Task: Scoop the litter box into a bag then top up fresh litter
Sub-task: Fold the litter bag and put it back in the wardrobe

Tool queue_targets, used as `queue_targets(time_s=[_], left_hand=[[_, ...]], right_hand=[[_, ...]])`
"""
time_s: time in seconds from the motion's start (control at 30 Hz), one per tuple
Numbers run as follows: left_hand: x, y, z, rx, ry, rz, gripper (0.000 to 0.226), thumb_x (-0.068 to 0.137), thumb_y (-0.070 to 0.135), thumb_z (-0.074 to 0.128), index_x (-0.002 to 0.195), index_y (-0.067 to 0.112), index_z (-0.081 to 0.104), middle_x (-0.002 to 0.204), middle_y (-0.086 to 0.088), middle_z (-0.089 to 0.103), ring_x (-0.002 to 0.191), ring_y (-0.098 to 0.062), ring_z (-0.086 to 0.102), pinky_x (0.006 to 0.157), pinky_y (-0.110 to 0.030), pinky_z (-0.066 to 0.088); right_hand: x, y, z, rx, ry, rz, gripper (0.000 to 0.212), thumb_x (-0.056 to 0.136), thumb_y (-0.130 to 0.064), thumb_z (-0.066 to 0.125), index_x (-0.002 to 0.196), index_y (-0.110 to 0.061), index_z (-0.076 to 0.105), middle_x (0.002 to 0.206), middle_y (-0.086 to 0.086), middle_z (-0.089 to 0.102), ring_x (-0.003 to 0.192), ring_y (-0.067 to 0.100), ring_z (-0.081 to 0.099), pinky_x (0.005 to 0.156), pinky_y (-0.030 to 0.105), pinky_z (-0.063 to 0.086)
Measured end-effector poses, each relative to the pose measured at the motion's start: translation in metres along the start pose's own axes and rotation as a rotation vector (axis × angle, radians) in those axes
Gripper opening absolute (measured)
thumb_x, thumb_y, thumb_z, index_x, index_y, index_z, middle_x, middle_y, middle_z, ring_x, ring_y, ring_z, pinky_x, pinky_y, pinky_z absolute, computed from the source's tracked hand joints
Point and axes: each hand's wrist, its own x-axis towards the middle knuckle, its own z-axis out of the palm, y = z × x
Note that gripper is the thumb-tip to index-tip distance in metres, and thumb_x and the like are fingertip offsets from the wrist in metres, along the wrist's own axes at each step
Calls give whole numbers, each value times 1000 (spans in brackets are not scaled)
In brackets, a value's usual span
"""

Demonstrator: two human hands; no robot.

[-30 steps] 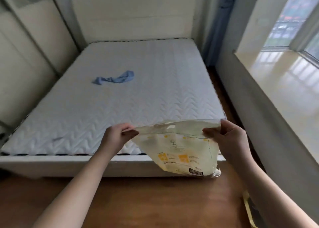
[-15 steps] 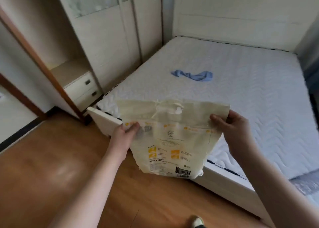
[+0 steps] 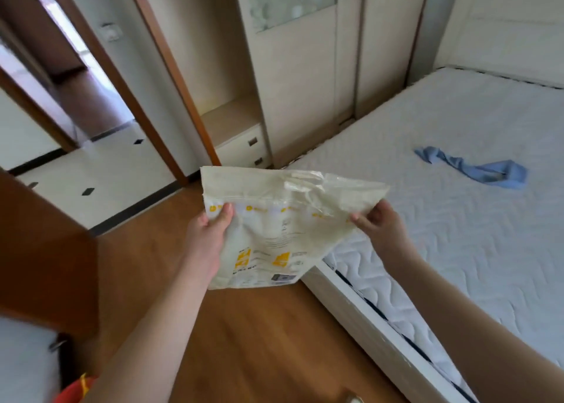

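A pale plastic bag [image 3: 274, 231] is held up in front of the body, above the wood floor [image 3: 259, 341] and just by the corner of the bed [image 3: 457, 219]. It's gripped by both hands – left hand [image 3: 210, 237] is clamped on the bag's left edge, thumb laid over the front near the yellow print, other fingers hidden behind the film. Right hand [image 3: 381, 222] is pinched on the upper right corner, fingertips curled onto the plastic. The bag is stretched between the two, top edge tilted, w/ a crumpled white handle flap seen near the top middle. Yellow blocks, small text and a barcode are printed low on the front; the print is too blurred to be read. The bag looks flat & limp.

A blue cloth [image 3: 476, 169] is seen lying on the quilted mattress, well apart from the hands. A cream wardrobe [image 3: 305, 82] w/ frosted panels is seen behind the bag, and two small drawers [image 3: 244, 149] are set in an open niche to its left. A brown door frame [image 3: 158, 66] is seen at left – white tiled floor beyond it. Something red and yellow [image 3: 76, 390] is cut off at the bottom left edge; what it is can't be told.
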Motion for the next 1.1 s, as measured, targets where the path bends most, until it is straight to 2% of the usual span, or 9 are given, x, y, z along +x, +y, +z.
queue_targets(time_s=[0.07, 0.17, 0.27, 0.33, 0.5, 0.63, 0.8, 0.97, 1.1], left_hand=[[20, 5, -14, -5, 50, -4, 20, 92, 34, 62, 97, 18, 73, 97, -3, 76, 92, -19, 72, 85, -35, 56], [42, 18, -30, 44, 118, 25, 23, 94, 37, 58, 101, 18, 70, 97, -1, 75, 82, -6, 71, 68, -19, 55], [72, 28, -50, 37, 191, 30, 28, 94, 38, 58, 108, 16, 67, 95, 1, 73, 75, -4, 71, 55, -13, 51], [98, 30, -70, 4, 230, 14, 33, 93, 42, 59, 114, 18, 66, 102, -2, 73, 84, -13, 72, 61, -20, 56], [169, 18, -127, 48, 268, 33, 44, 83, 60, 62, 108, 23, 70, 106, -3, 73, 101, -23, 69, 96, -49, 50], [232, 12, -172, 62, 262, -33, 30, 88, 43, 66, 107, 21, 72, 101, 0, 75, 95, -21, 71, 91, -48, 53], [314, 17, -201, 94, 154, -53, 16, 89, 27, 68, 101, 18, 74, 98, -2, 76, 89, -22, 73, 86, -43, 56], [402, 22, -194, 192, 119, -39, 5, 88, 29, 69, 87, 25, 72, 83, 5, 76, 75, -12, 73, 68, -29, 56], [475, 16, -184, 325, 101, 11, 11, 89, 32, 66, 79, 31, 70, 81, 8, 74, 75, -12, 71, 69, -28, 54]], right_hand=[[30, 5, 23, -53, -124, 33, 37, 83, -8, 73, 115, -19, 60, 107, -6, 71, 102, 8, 67, 92, 26, 52], [68, 6, 61, -131, -288, 88, 33, 85, -11, 72, 112, -24, 60, 107, -11, 70, 99, 3, 66, 93, 27, 52], [104, 2, 103, -215, -365, 113, 25, 87, -23, 71, 111, -23, 63, 103, -11, 70, 79, -7, 65, 71, 14, 50], [124, -2, 134, -240, -397, 111, 22, 88, -29, 69, 109, -24, 66, 100, -11, 70, 77, -8, 62, 65, 10, 45], [175, -1, 209, -212, -414, 116, 15, 88, -31, 69, 100, -24, 72, 98, -10, 75, 96, 9, 69, 91, 28, 52], [212, -1, 255, -237, -414, 130, 9, 86, -29, 71, 95, -26, 72, 92, -11, 76, 89, 8, 71, 84, 27, 55], [249, -7, 299, -240, -376, 147, 7, 87, -24, 71, 92, -19, 72, 85, -6, 76, 76, 5, 72, 59, 12, 53], [293, -2, 349, -370, -349, 114, 14, 86, -33, 70, 89, -19, 72, 85, -3, 75, 83, 16, 72, 79, 35, 59], [342, -5, 384, -466, -346, 67, 32, 89, -35, 66, 84, -4, 68, 73, 9, 69, 68, 19, 63, 66, 32, 51]])
